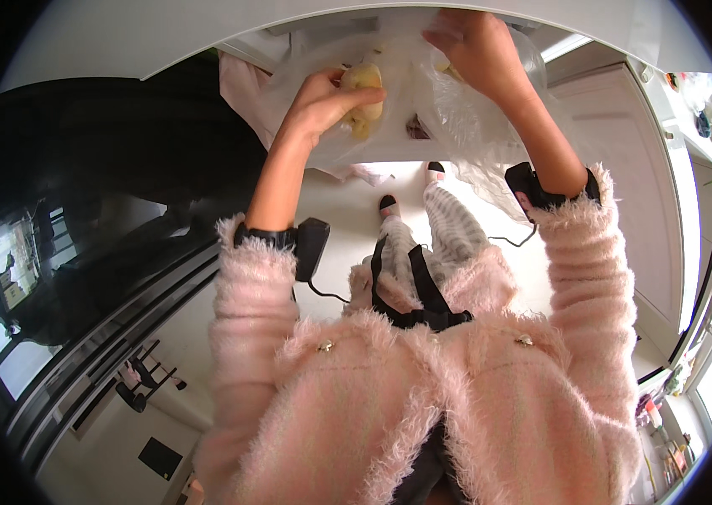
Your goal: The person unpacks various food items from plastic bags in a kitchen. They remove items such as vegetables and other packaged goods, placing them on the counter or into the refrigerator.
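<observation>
In the head view, my left hand (pixel 324 104) grips a pale yellow, lumpy piece of food (pixel 365 95), perhaps a root vegetable, with the thumb across its near side. It is held at the left part of a large clear plastic bag (pixel 403 95). My right hand (pixel 479 53) is higher up on the right, its blurred fingers closed on the bag's plastic. Below that hand, another yellowish piece (pixel 448 68) shows partly through the film. A small dark reddish thing (pixel 418 128) lies lower down, too obscured to identify.
A white panel edge (pixel 356 12) curves close above both hands. Glossy black panels (pixel 109 158) with metal strips stand at the left. White cabinet doors (pixel 621 158) line the right, beside a cluttered counter (pixel 709 120). My slippered feet (pixel 388 205) are on the pale floor below.
</observation>
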`<state>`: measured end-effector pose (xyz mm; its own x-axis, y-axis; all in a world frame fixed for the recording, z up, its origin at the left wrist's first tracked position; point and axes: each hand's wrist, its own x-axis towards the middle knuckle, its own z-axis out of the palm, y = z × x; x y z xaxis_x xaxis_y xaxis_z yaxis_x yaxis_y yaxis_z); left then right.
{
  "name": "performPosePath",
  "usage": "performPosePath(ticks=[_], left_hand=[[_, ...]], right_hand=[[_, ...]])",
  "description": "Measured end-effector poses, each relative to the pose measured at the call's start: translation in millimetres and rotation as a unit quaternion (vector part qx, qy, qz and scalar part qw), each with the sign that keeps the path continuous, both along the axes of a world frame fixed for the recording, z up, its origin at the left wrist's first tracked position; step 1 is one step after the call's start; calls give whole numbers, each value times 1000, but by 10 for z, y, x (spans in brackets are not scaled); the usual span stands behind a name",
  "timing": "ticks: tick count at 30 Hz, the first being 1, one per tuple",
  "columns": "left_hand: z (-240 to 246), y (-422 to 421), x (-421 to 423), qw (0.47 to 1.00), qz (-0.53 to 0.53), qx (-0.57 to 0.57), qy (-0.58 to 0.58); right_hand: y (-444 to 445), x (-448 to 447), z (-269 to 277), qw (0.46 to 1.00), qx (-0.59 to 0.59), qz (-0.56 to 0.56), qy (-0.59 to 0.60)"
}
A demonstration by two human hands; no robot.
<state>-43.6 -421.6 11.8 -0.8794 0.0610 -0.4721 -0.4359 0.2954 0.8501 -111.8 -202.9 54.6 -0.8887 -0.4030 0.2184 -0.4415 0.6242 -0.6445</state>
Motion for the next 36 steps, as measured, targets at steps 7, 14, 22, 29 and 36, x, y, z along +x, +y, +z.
performPosePath(ticks=[7,14,22,29,36], left_hand=[[-664,43,-756,957,-19,-283,56],[-1488,-378,-1349,899,-61,-398,175],[-982,-526,-897,897,-117,-366,217],[-7,-736,-76,816,-206,-480,249],[476,381,199,935,-164,-48,311]], right_hand=[[-40,123,201,798,-463,7,-385],[92,341,322,841,-412,16,-352],[143,312,250,804,-498,61,-320],[285,519,250,963,-256,-73,-48],[811,701,-389,991,-65,-59,-105]])
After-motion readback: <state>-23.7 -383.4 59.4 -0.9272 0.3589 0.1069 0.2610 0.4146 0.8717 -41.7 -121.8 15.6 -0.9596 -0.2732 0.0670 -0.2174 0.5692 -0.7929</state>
